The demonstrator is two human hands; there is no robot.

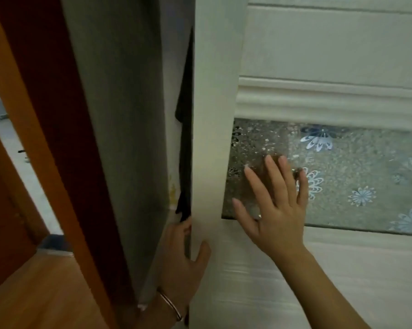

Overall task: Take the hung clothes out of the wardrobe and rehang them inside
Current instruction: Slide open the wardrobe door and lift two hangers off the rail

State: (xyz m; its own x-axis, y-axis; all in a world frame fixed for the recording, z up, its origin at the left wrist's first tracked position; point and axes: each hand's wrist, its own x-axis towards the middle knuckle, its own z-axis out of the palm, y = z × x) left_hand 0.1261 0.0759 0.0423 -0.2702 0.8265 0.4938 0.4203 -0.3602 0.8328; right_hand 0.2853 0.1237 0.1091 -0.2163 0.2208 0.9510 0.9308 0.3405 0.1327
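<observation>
Left hand (183, 252) w/ bracelet grips the white wardrobe door (209, 138) edge, fingers clamped round it; right hand (276, 210) flat, fingers apart, on frosted glass (366, 176). Dark clothes (185, 129) hang inside, visible thru gap. Step: opening; next, prob. widen door, reach in.

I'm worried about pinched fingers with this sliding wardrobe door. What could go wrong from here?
The left hand has its fingers curled around the door edge, inside the narrow gap, so they could get pinched if the door slides toward the frame.

The right hand presses flat on the flowered glass panel, not the white frame; a hard push might strain the glass or let the palm slip.

A dark garment hangs right at the gap and could catch on the door.
</observation>
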